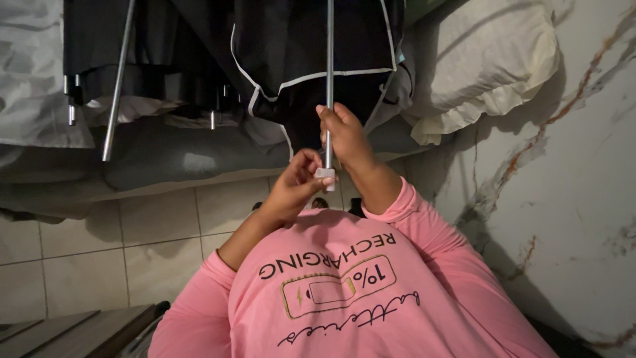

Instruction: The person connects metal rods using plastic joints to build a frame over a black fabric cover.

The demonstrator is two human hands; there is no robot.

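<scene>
My right hand [344,136] wraps around a thin metal rod [329,79], fingers curled tight, thumb side up near the black fabric. The rod is smooth, silvery, straight, and runs up into the folds of a black umbrella [311,59] with white piping along its edge. My left hand [295,185] sits just below, thumb and fingertips pinching a small white cap [325,176] at the rod's lower end; the other fingers are bent in loosely.

The umbrella cloth is matte and hangs in soft pleats. A second metal rod [118,86] slants at the left among more dark cloth. A cream pillow [483,59] with a ruffled edge lies at the right, against a glossy marble wall [576,185] with brown veins. Pale square floor tiles [119,245] show below. My sleeves are pink.
</scene>
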